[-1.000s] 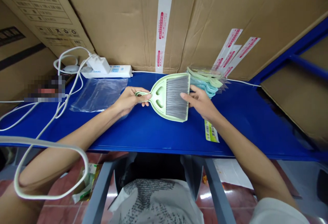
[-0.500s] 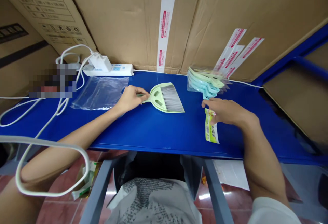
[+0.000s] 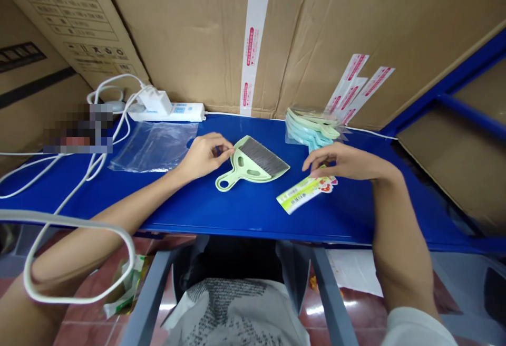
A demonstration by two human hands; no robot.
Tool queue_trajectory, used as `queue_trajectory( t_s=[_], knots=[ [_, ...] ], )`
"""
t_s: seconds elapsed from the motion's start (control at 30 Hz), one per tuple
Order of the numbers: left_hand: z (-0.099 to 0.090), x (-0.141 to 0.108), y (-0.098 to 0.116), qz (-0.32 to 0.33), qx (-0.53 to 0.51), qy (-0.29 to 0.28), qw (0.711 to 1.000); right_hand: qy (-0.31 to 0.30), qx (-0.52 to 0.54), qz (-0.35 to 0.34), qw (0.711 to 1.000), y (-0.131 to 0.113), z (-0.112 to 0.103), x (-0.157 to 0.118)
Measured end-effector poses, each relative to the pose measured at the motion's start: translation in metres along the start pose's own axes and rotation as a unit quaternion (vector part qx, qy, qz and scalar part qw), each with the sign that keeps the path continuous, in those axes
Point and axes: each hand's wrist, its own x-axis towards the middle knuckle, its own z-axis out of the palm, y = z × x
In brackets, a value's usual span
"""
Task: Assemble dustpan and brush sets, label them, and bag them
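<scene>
A pale green dustpan (image 3: pixel 237 169) lies on the blue table with a grey-bristled hand brush (image 3: pixel 264 157) nested in it, its looped handle pointing to the lower left. The thumb and forefinger of my left hand (image 3: pixel 206 155) are pinched together at the dustpan's left rim. To the right, my right hand (image 3: pixel 342 162) is closed on a yellow-green and white printed card (image 3: pixel 302 194), held from above by its right part. Behind this hand lies a stack of bagged light green and light blue dustpan sets (image 3: pixel 310 127), partly hidden by the fingers.
A clear plastic bag (image 3: pixel 154 145) lies flat left of my left hand. Behind it is a white power strip (image 3: pixel 185 111) with a plug and looping white cables (image 3: pixel 93 169). Cardboard (image 3: pixel 197 40) walls in the back; a blue frame bar (image 3: pixel 450 71) rises at the right.
The dustpan and brush have turned, so the handle points lower left, and my left fingers have shifted from handle to rim. The card in my right hand has swung leftward.
</scene>
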Motion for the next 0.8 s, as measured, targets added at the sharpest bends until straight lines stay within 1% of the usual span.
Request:
queue_trajectory(
  t_s=[0.03,0.07,0.13,0.17,0.23,0.33,0.37,0.43,0.5,0.57,0.63,0.73,0.8],
  knots=[
    [0.001,0.001,-0.002,0.033,0.018,0.010,0.999,0.039,0.042,-0.004,0.998,-0.001,0.002,0.002],
    [0.002,0.001,-0.004,0.067,0.028,0.006,0.997,0.085,0.087,-0.006,0.993,-0.001,0.006,0.006],
    [0.003,0.002,-0.008,0.115,0.026,-0.037,0.992,0.174,0.175,-0.013,0.969,0.000,0.019,0.020],
    [0.003,0.002,-0.010,0.123,0.018,-0.063,0.990,0.204,0.212,-0.020,0.956,0.002,0.027,0.029],
    [0.003,0.002,-0.012,0.120,0.002,-0.092,0.989,0.224,0.253,-0.039,0.940,0.008,0.044,0.047],
    [0.001,0.001,-0.012,0.117,-0.008,-0.087,0.989,0.222,0.247,-0.058,0.941,0.017,0.064,0.069],
    [0.001,0.001,-0.011,0.125,-0.013,-0.085,0.988,0.221,0.227,-0.060,0.947,0.019,0.067,0.074],
    [-0.001,0.000,-0.007,0.148,-0.031,-0.090,0.984,0.221,0.156,-0.065,0.961,0.024,0.071,0.080],
    [-0.003,-0.001,-0.001,0.167,-0.056,-0.093,0.980,0.223,0.064,-0.085,0.969,0.027,0.070,0.082],
    [-0.003,-0.002,0.005,0.177,-0.075,-0.089,0.977,0.219,-0.007,-0.116,0.969,0.029,0.067,0.082],
    [-0.002,-0.003,0.009,0.187,-0.084,-0.077,0.976,0.205,-0.040,-0.144,0.967,0.030,0.063,0.081],
    [0.003,-0.002,0.009,0.206,-0.080,-0.061,0.973,0.173,-0.072,-0.172,0.967,0.030,0.058,0.076],
    [0.008,-0.001,0.006,0.219,-0.075,-0.074,0.970,0.154,-0.091,-0.181,0.967,0.028,0.056,0.073]
  ],
)
